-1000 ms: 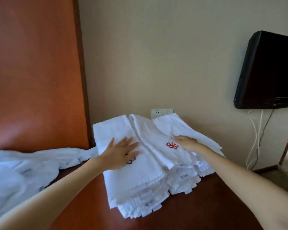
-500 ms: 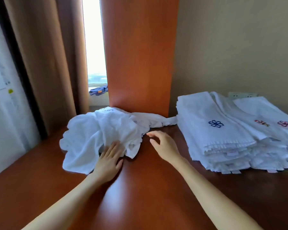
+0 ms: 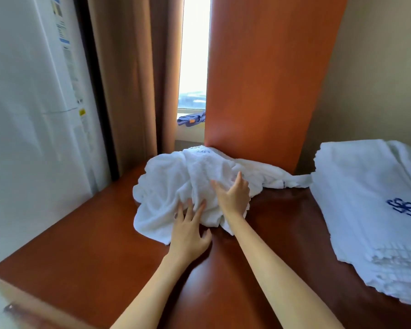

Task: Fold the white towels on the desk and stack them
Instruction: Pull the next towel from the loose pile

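- Desk (image 3: pixel 86 264): reddish-brown wooden top, glossy. It carries all the linen. The bare stretch nearest the person is probably the working space for folding.
- Crumpled towels (image 3: pixel 176 184): a loose white heap at the far middle of the desk, pushed up against the foot of an upright orange-brown panel (image 3: pixel 266 86). One tail trails right toward the folded pile. How many pieces are in the heap cannot be told. These are the unfolded stock.
- Folded stack (image 3: pixel 365 198): white towels laid flat in layers at the right of the desk, hemmed edges facing near, a blue embroidered emblem (image 3: pixel 405 207) on the top piece. It sits well apart from the heap, likely so finished work stays clear of the unsorted cloth.
- Left hand (image 3: pixel 190 233): palm down on the near edge of the heap, fingers spread and flat on the cloth, thumb on the desk. Not closed on anything; it seems to pin or feel for an edge.
- Right hand (image 3: pixel 233 198): laid on top of the heap just right of the left hand, fingers extended and slightly curled into the folds, nothing pinched yet. Likely sorting out one towel to draw toward the near space.
- Stage, as judged: many pieces folded; next towel being selected.
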Tool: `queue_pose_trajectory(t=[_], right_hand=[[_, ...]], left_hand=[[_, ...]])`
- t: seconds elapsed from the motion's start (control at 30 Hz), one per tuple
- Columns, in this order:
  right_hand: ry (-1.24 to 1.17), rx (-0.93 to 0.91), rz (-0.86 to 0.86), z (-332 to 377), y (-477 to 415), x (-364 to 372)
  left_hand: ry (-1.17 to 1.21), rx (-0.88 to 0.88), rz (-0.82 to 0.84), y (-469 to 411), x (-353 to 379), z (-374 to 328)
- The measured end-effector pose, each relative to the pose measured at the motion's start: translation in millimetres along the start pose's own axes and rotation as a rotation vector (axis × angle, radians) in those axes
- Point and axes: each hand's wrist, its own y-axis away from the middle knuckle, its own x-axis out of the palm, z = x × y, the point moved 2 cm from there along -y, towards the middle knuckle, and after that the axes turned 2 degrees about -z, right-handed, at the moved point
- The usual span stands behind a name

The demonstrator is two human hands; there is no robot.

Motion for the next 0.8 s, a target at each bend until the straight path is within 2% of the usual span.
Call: queue_pose_trajectory(t=[0.1, 0.17, 0.27, 0.37, 0.43, 0.57, 0.6, 0.67, 0.73, 0.8], right_hand=[[0.088, -0.020, 0.038, -1, -12, 9], [0.036, -0.013, 0.051, -3, -15, 5], [-0.093, -0.042, 0.090, -7, -10, -12], [-0.250, -0.201, 0.204, -14, 13, -42], [-0.270, -0.283, 0.328, -33, 31, -65], [-0.081, -0.199, 0.541, -92, 63, -106], [-0.013, -0.187, 0.543, -104, 67, -115], [0.030, -0.190, 0.363, -114, 69, -133], [-0.070, -0.142, 0.104, -112, 75, -149], [-0.155, -0.172, -0.065, -109, 85, -161]], left_hand=[[0.171, -0.071, -0.001, -5, -4, 3], [0.294, -0.124, -0.025, -6, -10, 6], [0.370, -0.108, -0.045, -4, -12, 7], [0.342, 0.005, -0.194, 2, -18, 4], [0.328, 0.117, -0.265, 8, -22, -1], [0.203, 0.309, -0.214, 33, -18, -24], [0.161, 0.370, -0.176, 41, -15, -33], [0.136, 0.430, -0.123, 55, -8, -49], [0.165, 0.393, -0.143, 66, -8, -57], [0.221, 0.324, -0.160, 78, -10, -63]])
